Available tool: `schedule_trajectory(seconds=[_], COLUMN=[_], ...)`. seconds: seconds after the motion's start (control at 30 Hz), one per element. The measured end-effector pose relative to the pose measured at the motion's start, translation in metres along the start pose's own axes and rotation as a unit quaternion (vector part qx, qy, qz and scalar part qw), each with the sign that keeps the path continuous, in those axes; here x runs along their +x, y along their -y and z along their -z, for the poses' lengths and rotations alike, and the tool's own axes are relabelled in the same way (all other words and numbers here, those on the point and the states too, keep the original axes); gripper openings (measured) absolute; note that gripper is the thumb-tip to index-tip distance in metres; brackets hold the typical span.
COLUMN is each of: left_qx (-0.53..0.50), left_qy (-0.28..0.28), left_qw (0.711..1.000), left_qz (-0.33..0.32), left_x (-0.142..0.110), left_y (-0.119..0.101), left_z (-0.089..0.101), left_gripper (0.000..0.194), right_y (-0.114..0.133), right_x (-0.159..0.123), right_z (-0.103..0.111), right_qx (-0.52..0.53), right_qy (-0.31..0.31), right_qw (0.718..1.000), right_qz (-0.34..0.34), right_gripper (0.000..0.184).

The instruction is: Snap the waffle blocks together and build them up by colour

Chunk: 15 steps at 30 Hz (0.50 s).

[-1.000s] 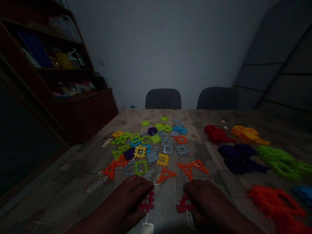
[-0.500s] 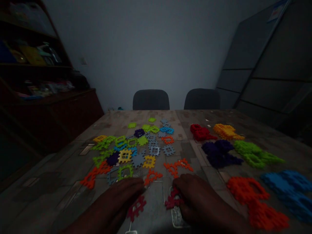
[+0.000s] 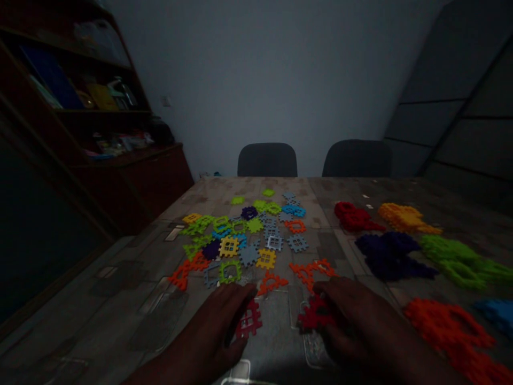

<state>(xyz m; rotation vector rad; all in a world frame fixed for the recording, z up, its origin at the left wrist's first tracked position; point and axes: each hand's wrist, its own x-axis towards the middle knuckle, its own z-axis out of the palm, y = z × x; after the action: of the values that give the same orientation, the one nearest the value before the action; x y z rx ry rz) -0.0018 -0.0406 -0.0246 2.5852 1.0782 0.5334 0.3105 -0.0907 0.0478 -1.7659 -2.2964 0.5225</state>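
Note:
My left hand (image 3: 224, 318) is closed on a red window-frame building tile (image 3: 250, 318) with notched edges, thumb below and fingers above it. To the right, my right hand (image 3: 352, 315) grips another red notched tile (image 3: 315, 314); its fingers cover part of it, so its full shape is hidden. The two red tiles are apart, with bare tabletop between them. Just beyond the hands lie an orange arched tile (image 3: 272, 282) and a pair of orange tiles (image 3: 306, 272). A green square-frame tile (image 3: 230, 271) rests past my left hand.
Loose tiles in several colours spread over the table (image 3: 132, 299), among them a yellow window tile (image 3: 266, 259). Colour-sorted piles stand on the right: red (image 3: 355, 216), yellow (image 3: 406, 218), purple (image 3: 395, 255), green (image 3: 460, 261), orange (image 3: 447, 323) and blue (image 3: 499, 311). Two chairs (image 3: 267, 159) stand behind.
The view has swung left, so the table and piles appear further right. The red tile in my left hand now stands more upright, with my thumb under it. Both hands keep their red tiles.

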Motion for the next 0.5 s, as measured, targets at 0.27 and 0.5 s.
schedule_trajectory(seconds=[0.27, 0.5], left_qx=[0.04, 0.034], left_qy=[-0.044, -0.077], left_qw=[0.998, 0.994], left_qz=[-0.033, -0.073], left_x=[0.017, 0.045], left_y=[-0.023, -0.027], left_z=[0.015, 0.013], left_gripper=[0.083, 0.081], right_y=[-0.013, -0.033], right_x=[-0.017, -0.04], right_z=[0.004, 0.018], right_qx=[0.018, 0.01], right_qy=[-0.023, -0.056], right_qw=[1.0, 0.998], right_qz=[0.002, 0.005], right_gripper=[0.037, 0.052])
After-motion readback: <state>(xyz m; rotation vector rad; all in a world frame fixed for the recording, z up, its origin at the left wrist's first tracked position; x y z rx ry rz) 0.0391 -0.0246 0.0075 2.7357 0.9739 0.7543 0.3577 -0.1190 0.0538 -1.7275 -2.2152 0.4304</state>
